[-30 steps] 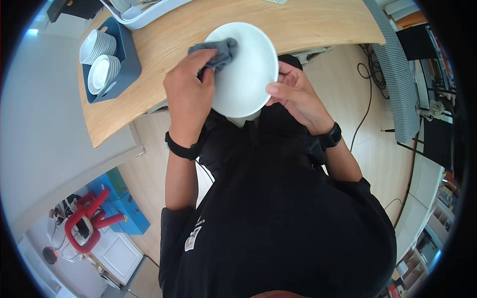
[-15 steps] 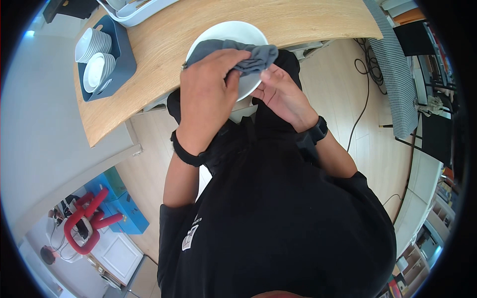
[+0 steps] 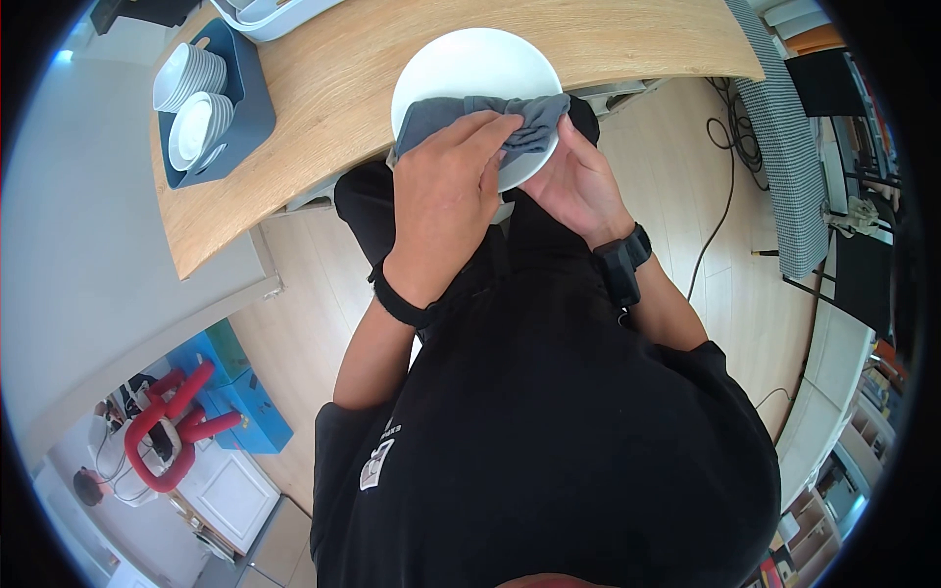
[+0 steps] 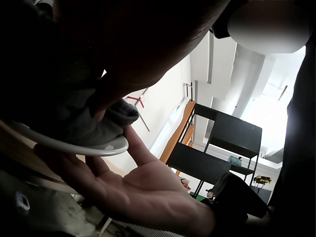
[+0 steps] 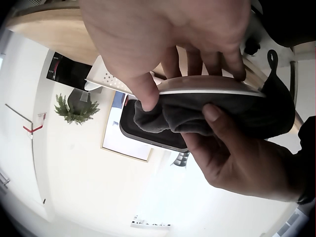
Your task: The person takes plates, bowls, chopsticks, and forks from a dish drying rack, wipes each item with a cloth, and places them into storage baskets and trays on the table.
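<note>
A round white plate (image 3: 480, 64) is held above my lap at the table's front edge. My right hand (image 3: 583, 191) grips its right rim, with the thumb at the upper side and the fingers underneath, as the right wrist view shows on the plate (image 5: 212, 85). My left hand (image 3: 446, 201) holds a grey cloth (image 3: 539, 122) against the plate's face, pinching a bunched part of it between thumb and fingers. The cloth lies across the near half of the plate. From the right wrist, a hanging loop shows at one end of the cloth (image 5: 173, 116).
On the wooden table (image 3: 333, 108), a blue-grey bin (image 3: 250, 113) at the left holds stacked white bowls (image 3: 196, 122). Behind it stands a white rack (image 3: 279, 20). A checked cloth-covered surface (image 3: 784, 176) is at the right, with a coiled black cable (image 3: 735, 137) on the floor.
The left hand and cloth have moved from the plate's upper left to across its near half, and the cloth is now spread wider. Over the last half second, plate and hands have shifted slightly right.
</note>
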Action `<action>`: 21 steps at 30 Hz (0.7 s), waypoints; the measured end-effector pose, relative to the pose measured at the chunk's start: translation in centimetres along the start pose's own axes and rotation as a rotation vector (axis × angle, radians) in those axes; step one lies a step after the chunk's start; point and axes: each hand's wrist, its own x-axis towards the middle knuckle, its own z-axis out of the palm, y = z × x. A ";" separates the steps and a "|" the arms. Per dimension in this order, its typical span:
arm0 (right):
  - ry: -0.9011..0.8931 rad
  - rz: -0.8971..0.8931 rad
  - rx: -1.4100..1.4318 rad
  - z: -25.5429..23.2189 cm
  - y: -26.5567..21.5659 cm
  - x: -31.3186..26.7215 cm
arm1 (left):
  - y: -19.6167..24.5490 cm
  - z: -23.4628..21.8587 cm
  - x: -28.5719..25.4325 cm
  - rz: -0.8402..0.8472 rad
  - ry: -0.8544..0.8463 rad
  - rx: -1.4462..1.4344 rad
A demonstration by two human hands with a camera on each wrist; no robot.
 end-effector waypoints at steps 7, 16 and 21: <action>0.016 -0.034 -0.111 0.4 -1.0 -1.1 | -2.6 -1.6 1.3 0.037 0.075 0.112; -0.045 0.010 -0.439 0.5 -0.8 -2.0 | -3.2 -1.8 3.8 0.115 0.067 0.179; -0.020 -0.038 -0.381 0.5 0.0 -2.2 | -1.2 -0.7 3.8 0.210 0.066 0.079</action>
